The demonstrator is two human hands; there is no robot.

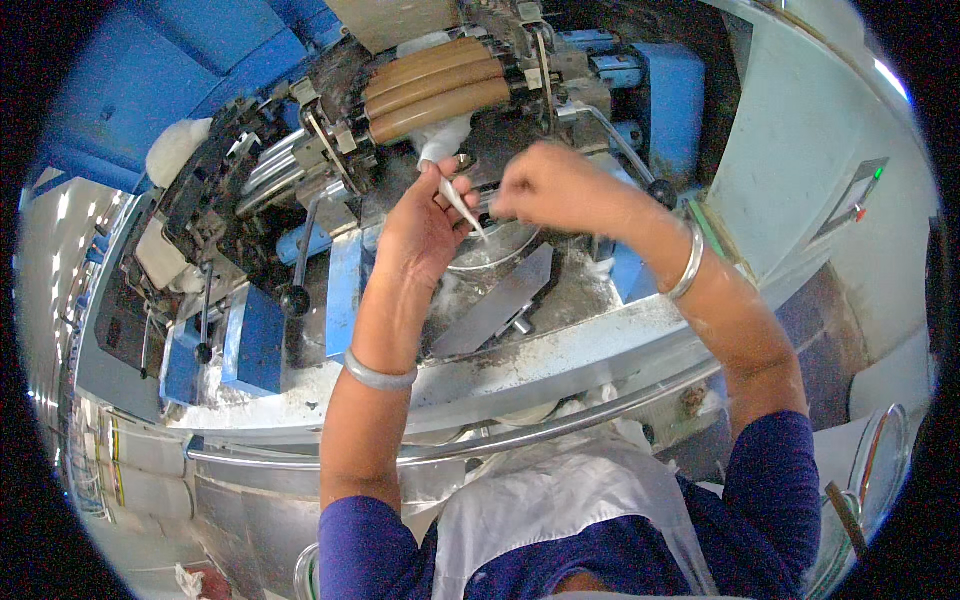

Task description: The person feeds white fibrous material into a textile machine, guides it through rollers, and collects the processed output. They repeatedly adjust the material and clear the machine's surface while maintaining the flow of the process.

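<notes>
— Where's the fibre?
— Your left hand (425,222) pinches the white sliver (462,203) just below the tan rollers (437,88).
— And the other?
— Your right hand (552,185) is closed (blurred; I can't tell on what), just beside it.

Thin white fibre sliver (462,203), twisted to a tapered point, slanting down-right at upper centre of frame, just below tan rollers.
</notes>
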